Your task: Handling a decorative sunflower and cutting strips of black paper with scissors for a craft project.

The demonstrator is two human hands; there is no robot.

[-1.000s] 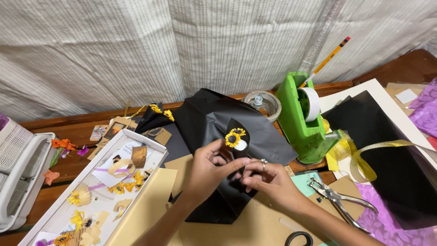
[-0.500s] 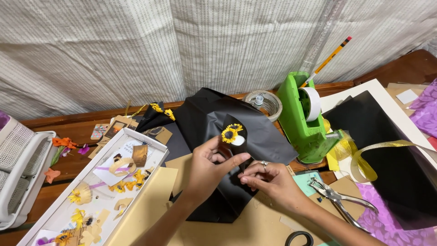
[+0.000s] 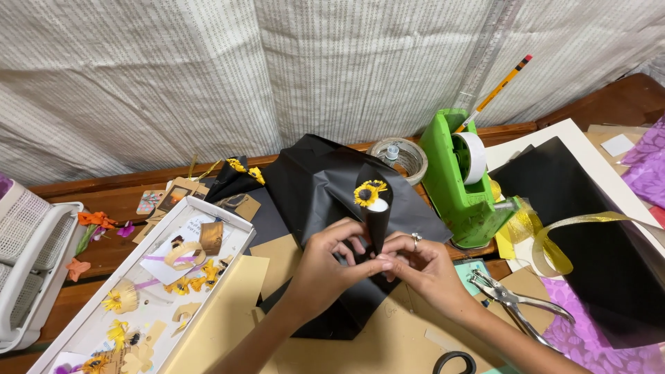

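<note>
Both hands meet at the centre of the head view around a small black paper cone (image 3: 377, 220). A yellow paper sunflower (image 3: 368, 192) and a bit of white sit in the cone's open top. My left hand (image 3: 327, 266) pinches the cone's lower part from the left. My right hand (image 3: 422, 269), with a ring on one finger, grips the same lower part from the right. Under the hands lies a crumpled black paper sheet (image 3: 312, 187) on brown card (image 3: 388, 343).
A green tape dispenser (image 3: 460, 176) stands right of the cone, a tape roll (image 3: 400, 156) behind it. A white tray (image 3: 149, 277) of paper flowers lies left. A metal hole punch (image 3: 516, 305), scissors handle (image 3: 454, 361), gold ribbon (image 3: 557, 239) and black sheet (image 3: 589, 228) lie right. A white basket (image 3: 28, 256) sits far left.
The cone has been turned more upright and rolled narrower between my fingers. The sunflower now sits at its top opening. Both hands stayed at the same spot.
</note>
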